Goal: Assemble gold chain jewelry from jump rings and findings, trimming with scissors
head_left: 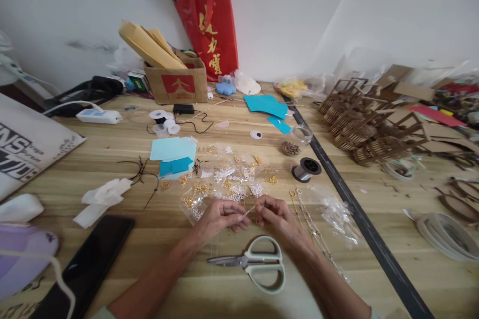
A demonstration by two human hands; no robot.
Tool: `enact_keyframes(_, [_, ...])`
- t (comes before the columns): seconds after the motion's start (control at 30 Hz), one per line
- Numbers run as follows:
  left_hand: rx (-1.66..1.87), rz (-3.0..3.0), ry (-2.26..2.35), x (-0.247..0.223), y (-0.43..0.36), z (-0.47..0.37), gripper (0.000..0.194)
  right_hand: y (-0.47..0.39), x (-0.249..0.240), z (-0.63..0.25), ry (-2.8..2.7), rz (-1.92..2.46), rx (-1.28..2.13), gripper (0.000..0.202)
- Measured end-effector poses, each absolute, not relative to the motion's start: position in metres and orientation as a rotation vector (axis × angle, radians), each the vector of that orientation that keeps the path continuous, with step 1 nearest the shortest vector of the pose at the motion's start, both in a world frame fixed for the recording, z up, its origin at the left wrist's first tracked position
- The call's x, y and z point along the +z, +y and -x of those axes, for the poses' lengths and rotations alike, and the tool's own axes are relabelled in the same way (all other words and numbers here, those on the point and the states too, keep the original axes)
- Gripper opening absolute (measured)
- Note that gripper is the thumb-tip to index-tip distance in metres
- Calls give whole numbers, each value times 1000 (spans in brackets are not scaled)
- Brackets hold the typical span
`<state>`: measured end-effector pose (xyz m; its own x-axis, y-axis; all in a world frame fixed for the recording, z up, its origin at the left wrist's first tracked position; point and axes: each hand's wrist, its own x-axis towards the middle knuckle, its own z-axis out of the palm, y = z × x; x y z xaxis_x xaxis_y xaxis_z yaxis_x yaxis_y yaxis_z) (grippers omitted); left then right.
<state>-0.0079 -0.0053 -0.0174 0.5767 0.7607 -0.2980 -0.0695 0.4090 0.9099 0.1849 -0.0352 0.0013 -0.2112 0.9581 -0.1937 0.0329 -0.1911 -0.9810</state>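
Between my two hands stretches a short, thin silvery strand [249, 211] that looks like a string of beads or fine chain. My left hand [223, 216] pinches one end between thumb and fingers. The other end is pinched in my right hand [272, 213]. Just beyond the hands lie clear bags with gold beads [201, 188] and silver beads [238, 192]. Closer to me rest scissors [250, 260] with pale handles, blades pointing left. To the right of my right hand, gold and silver chains [310, 222] lie on the wooden table [179, 289].
Beyond the chains stand a wire spool [307, 169] and a jar of dark beads [291, 147]. Several brown woven baskets [366, 124] crowd the right. At left are a black phone [88, 259], crumpled tissue [103, 199] and blue paper cards [174, 152]. A red bag [224, 25] leans at the wall.
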Motion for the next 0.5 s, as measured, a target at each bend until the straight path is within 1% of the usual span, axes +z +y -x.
enact_keyframes(0.27, [607, -1182, 881, -22, -6, 7, 31, -36, -2, -186, -1318, 1235, 1484, 26])
enact_keyframes(0.5, [628, -1298, 914, -19, -8, 6, 22, -36, -7, -186, -1300, 1212, 1479, 27])
